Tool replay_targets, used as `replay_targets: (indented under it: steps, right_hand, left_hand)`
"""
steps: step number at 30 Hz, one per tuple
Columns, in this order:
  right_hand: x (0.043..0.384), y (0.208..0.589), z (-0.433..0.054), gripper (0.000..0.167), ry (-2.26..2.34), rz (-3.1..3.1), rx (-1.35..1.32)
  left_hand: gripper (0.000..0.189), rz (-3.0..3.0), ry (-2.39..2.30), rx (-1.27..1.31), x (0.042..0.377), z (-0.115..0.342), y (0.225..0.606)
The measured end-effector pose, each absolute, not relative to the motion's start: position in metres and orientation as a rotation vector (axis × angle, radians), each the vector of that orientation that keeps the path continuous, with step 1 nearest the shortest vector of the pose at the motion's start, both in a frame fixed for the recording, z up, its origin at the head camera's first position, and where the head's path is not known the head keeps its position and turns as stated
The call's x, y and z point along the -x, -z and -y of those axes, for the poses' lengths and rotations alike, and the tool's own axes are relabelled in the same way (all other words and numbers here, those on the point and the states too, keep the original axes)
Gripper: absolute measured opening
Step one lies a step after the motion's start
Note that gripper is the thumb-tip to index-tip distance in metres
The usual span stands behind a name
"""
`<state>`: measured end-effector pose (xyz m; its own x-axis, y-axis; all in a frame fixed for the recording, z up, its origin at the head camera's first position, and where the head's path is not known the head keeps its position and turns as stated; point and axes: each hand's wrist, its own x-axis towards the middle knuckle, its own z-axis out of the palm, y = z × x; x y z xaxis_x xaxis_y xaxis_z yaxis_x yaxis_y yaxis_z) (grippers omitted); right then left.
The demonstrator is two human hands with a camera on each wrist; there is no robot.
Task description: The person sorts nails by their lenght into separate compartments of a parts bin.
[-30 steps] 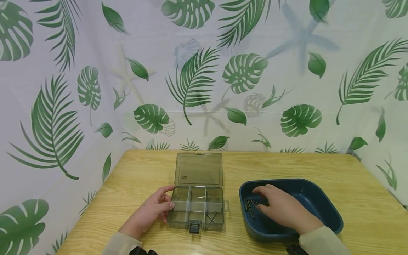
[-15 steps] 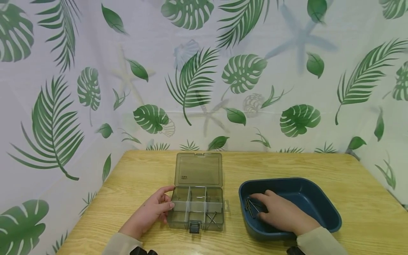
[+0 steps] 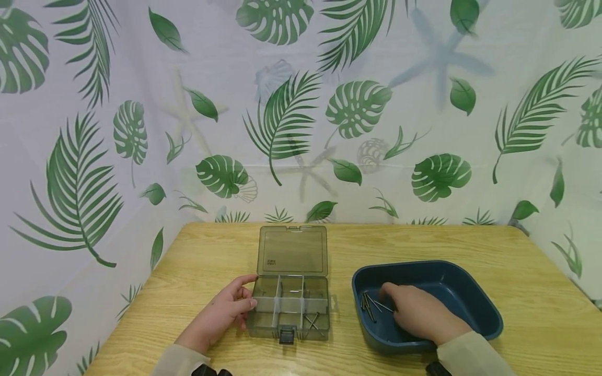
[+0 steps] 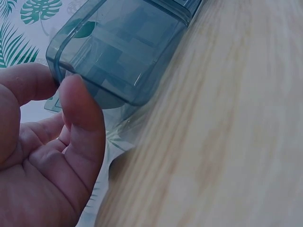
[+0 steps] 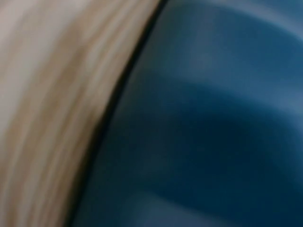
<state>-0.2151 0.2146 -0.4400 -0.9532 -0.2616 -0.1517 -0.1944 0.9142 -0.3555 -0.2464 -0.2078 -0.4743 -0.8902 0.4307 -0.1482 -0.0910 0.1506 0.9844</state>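
Observation:
A smoky clear compartment box point(image 3: 288, 305) lies with its lid point(image 3: 292, 250) raised at the back. My left hand point(image 3: 229, 309) holds its left side between thumb and fingers; in the left wrist view the thumb point(image 4: 83, 106) and forefinger press on the box corner point(image 4: 118, 56). Two thin metal pins point(image 3: 312, 319), like nails or screws, lie crossed in the front right compartment. My right hand point(image 3: 418, 312) reaches into the dark blue bin point(image 3: 491, 318), fingers bent down. Several similar pins point(image 3: 368, 308) lie beside it; one points toward its fingers. Its fingertips are hidden.
Both containers stand on a wood-grain table point(image 3: 211, 256). A leaf-patterned cloth point(image 3: 301, 125) hangs behind and at the sides. The blurred right wrist view shows only the bin's wall point(image 5: 199, 118) and the tabletop point(image 5: 52, 94).
My right hand's fingers have drawn in and shifted slightly right, uncovering more of one pin, whose angle has changed. The left hand and the box have stayed in place.

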Motion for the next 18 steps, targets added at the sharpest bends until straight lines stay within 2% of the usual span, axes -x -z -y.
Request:
replay_targets:
  steps: [7,18]
  right_hand:
    - [0.212,0.433,-0.21,0.016,0.408,-2.919,0.289]
    - [0.21,0.428,-0.21,0.021,0.615,-3.028,0.4]
  left_hand:
    - [0.068,-2.046,-1.782,-0.322,0.246,0.207,0.474]
    - [0.067,-2.069,-1.781,-0.326,0.246,0.208,0.474]
